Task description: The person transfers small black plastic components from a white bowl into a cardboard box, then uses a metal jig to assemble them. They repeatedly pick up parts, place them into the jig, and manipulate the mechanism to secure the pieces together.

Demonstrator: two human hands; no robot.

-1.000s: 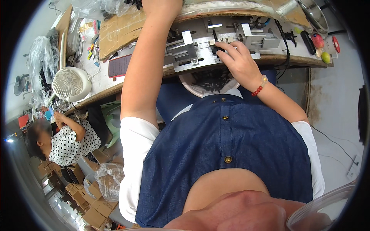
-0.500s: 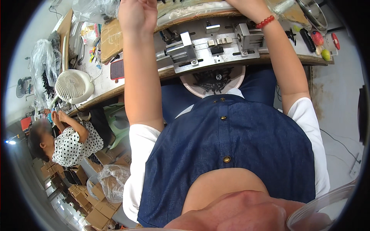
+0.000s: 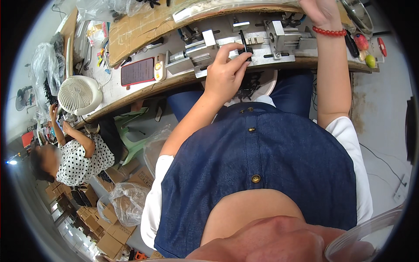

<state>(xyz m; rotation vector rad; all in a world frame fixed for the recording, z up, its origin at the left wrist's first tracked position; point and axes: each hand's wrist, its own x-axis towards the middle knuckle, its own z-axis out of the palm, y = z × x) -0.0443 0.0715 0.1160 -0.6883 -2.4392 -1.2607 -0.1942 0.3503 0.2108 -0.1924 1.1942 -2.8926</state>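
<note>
My left hand (image 3: 224, 72) is over the middle of a metal fixture (image 3: 262, 56), thumb and forefinger pinching a thin black part (image 3: 244, 41). That part stands roughly upright above a small black block on the fixture. Metal clamp blocks flank this spot, a left one (image 3: 211, 43) and a right one (image 3: 276, 38). My right hand (image 3: 322, 13) is beyond the fixture's right end at the upper edge of the view; its fingers are mostly cut off by the frame. A red bead bracelet (image 3: 329, 31) circles that wrist.
A bowl of black parts (image 3: 268, 83) sits below the table edge, partly hidden by my left arm. Left on the table are a phone (image 3: 138, 72), cardboard (image 3: 142, 32) and a white fan (image 3: 80, 97). Another person (image 3: 83, 161) works farther left. A knife-like black tool (image 3: 352, 46) lies right.
My left hand has come down from the far side to the fixture's middle with the black part. My right hand has shifted right and away from the fixture.
</note>
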